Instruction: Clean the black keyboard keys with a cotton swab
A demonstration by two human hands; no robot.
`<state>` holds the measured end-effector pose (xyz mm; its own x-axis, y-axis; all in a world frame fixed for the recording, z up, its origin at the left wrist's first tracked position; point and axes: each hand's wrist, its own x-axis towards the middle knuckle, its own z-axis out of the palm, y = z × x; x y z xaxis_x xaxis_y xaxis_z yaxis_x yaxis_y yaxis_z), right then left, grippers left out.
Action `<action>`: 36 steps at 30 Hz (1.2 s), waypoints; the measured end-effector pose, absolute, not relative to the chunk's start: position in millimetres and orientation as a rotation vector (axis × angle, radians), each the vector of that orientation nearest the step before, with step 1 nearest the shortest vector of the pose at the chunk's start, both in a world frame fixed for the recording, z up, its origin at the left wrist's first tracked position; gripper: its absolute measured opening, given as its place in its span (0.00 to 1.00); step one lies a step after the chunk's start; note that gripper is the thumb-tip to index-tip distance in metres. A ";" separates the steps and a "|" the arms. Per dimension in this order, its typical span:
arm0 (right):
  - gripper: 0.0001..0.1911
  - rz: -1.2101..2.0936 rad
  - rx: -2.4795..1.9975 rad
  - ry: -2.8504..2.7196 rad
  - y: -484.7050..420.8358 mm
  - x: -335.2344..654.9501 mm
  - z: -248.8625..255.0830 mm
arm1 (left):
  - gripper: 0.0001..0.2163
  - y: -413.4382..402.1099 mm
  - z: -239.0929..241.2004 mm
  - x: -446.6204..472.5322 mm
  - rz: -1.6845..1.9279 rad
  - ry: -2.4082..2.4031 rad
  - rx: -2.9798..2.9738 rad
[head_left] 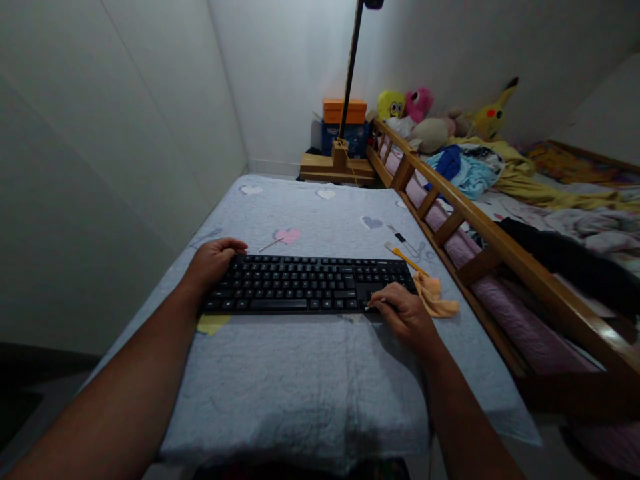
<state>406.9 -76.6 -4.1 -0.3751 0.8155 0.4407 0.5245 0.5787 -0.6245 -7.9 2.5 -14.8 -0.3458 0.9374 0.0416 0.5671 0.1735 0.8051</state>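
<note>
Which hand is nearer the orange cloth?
Right. The right hand is just left of the orange cloth; the left hand is across the keyboard, at its left end.

Dim o/all; btm-L v. dark; faint glare on bed rail.

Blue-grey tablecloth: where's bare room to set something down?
Free: tablecloth between left forearm and right forearm, keyboard to near edge; also from the loose cotton swab back to the far edge. Crowded: the keyboard's right end, where right hand, brush and orange rag bunch up.
</note>
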 end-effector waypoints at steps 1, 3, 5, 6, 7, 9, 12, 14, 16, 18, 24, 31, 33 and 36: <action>0.10 0.502 -1.069 -2.060 -76.4 408.3 -4.3 | 0.15 2.4 -14.6 -7.7 1.039 1.987 1.408; 0.10 0.504 -1.078 -2.044 -76.0 410.8 -4.6 | 0.15 2.5 -14.3 -7.5 1.034 1.990 1.397; 0.09 0.505 -1.085 -2.033 -75.6 412.1 -4.8 | 0.15 2.7 -14.2 -7.6 1.027 1.989 1.392; 0.09 0.504 -1.088 -2.029 -75.5 412.2 -5.0 | 0.16 2.8 -14.2 -7.9 1.025 1.988 1.393; 0.09 0.505 -1.089 -2.028 -75.4 411.8 -5.1 | 0.16 3.0 -14.3 -8.2 1.024 1.985 1.397; 0.09 0.518 -1.090 -2.033 -75.6 409.9 -5.3 | 0.16 3.3 -14.6 -8.8 1.022 1.985 1.412; 0.09 0.537 -1.080 -2.051 -76.0 404.9 -5.5 | 0.15 3.7 -14.8 -9.1 1.027 1.995 1.424; 0.09 0.533 -1.069 -2.056 -76.2 401.3 -5.7 | 0.15 3.6 -14.5 -8.8 1.028 1.997 1.422; 0.09 0.531 -1.061 -2.057 -76.2 398.8 -5.9 | 0.16 3.3 -14.0 -8.3 1.021 1.994 1.416; 0.09 0.534 -1.060 -2.054 -76.1 398.2 -5.9 | 0.16 3.0 -13.7 -8.0 1.012 1.997 1.409; 0.10 0.539 -1.111 -2.033 -75.2 406.9 -5.0 | 0.16 3.7 -15.1 -9.5 1.024 1.986 1.427; 0.10 0.541 -1.129 -2.005 -74.3 411.5 -3.9 | 0.16 4.1 -16.5 -10.9 1.019 1.996 1.456; 0.09 0.528 -1.122 -2.002 -74.0 410.1 -4.0 | 0.16 4.0 -17.8 -11.3 1.021 1.997 1.458; 0.10 0.506 -1.116 -1.997 -73.7 407.8 -4.6 | 0.17 4.0 -18.3 -11.4 1.002 2.009 1.463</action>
<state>407.8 -73.7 -4.6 -0.3123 0.8438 0.4364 0.5343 0.5359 -0.6537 -11.4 4.0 -18.3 -0.3303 0.9424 0.0525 0.6092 0.1704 0.7745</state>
